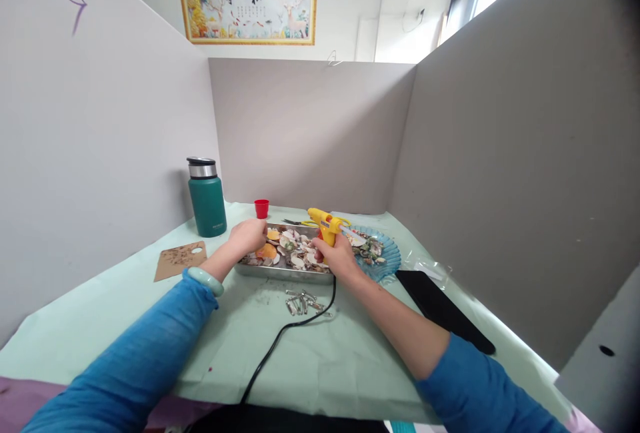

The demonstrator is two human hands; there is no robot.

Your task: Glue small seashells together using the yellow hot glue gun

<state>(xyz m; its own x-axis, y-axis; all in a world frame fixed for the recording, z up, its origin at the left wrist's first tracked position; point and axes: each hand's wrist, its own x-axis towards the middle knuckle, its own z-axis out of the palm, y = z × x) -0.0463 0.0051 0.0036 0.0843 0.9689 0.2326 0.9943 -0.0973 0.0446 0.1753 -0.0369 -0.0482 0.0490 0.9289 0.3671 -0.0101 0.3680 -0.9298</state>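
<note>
My right hand [336,254] is wrapped round the handle of a yellow glue gun [325,221], over the right part of a metal tray [285,273]. The gun's nozzle points up and to the left, and its black cord [280,334] runs down to the table's front edge. My left hand [250,234] is closed at the tray's back left; what its fingers hold, if anything, is hidden. Shells [299,251] in white, cream and orange fill the tray. Several metal clips [301,303] lie in front of it.
A green bottle [207,200] and a brown card [180,260] stand and lie at the left. Behind the tray are a red cup [261,208] and scissors. A blue plate [393,256] with small shells and a black flat object [445,310] lie right. Grey panels surround the table.
</note>
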